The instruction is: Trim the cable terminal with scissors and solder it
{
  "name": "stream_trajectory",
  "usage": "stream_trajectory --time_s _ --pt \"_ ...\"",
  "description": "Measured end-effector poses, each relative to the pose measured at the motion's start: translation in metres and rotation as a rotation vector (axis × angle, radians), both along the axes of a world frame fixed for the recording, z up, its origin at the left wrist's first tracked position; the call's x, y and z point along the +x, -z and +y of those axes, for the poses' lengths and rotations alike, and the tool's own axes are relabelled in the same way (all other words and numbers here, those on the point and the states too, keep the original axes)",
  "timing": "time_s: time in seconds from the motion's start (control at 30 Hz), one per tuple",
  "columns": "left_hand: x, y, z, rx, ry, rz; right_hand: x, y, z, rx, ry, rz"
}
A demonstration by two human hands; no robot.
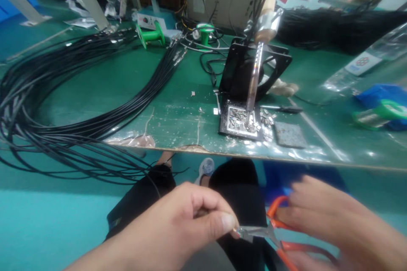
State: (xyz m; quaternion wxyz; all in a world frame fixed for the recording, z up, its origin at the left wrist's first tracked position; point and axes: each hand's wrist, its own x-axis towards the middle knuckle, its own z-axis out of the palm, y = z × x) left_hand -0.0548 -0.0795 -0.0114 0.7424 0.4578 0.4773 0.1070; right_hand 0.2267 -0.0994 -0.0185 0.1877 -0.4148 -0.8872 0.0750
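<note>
My left hand (187, 222) is low in the view, below the table edge, with thumb and forefinger pinched on the end of a thin black cable (152, 186). My right hand (337, 224), blurred, grips orange-handled scissors (280, 233). The scissors' metal blades (254, 232) meet the cable tip right at my left fingertips. Both hands hover over my lap.
A green worktable (127, 93) carries a big coil of black cables (47, 106) on the left. A soldering iron (256, 72) stands in a black holder over a tray of small metal pieces (240, 119). Green spools (152, 34) sit at the back, a blue bag (384, 101) at right.
</note>
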Motion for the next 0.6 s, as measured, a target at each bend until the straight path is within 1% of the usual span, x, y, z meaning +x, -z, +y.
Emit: stream_trajectory --time_s 0.07,0.27,0.43,0.57,0.6 --pt "0.0 0.0 0.0 -0.003 0.001 -0.015 0.0 -0.001 0.003 0.003 -0.014 0.005" --pt "0.002 -0.002 0.003 0.001 -0.001 -0.016 -0.003 -0.006 0.011 0.053 -0.16 0.026" --pt "0.0 -0.002 0.003 -0.01 -0.012 -0.062 -0.001 -0.005 0.017 -0.047 -0.186 0.009" --pt "-0.001 0.001 0.003 -0.041 -0.041 -0.103 -0.002 -0.004 0.024 -0.079 -0.278 0.005" --pt "-0.001 0.001 0.003 -0.048 -0.042 -0.106 -0.003 -0.004 0.025 -0.078 -0.283 0.014"
